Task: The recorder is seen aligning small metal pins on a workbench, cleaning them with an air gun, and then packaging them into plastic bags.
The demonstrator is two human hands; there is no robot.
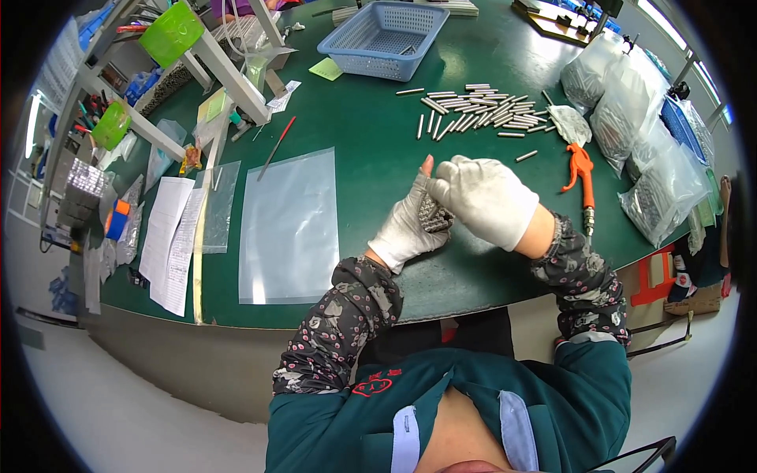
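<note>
My left hand (404, 230), in a white glove with a bare thumb tip, is closed round a bundle of small metal pins (433, 215), seen end-on. My right hand (490, 199), gloved in white too, is curled just above and against the left one. Its fingertips are turned away, so what they grip is hidden. Beyond both hands, a loose heap of shiny metal pins (493, 109) is spread on the green table (378, 118). One single pin (526, 156) lies apart, near my right hand. To the left rests a flat clear plastic bag (290, 229).
An orange air gun (582, 169) lies at the right, beside filled plastic bags (627, 110). A blue basket (394, 35) stands at the back. Leftward are a red-handled thin tool (277, 146), paper sheets (169, 244) and a white shelf frame (233, 75).
</note>
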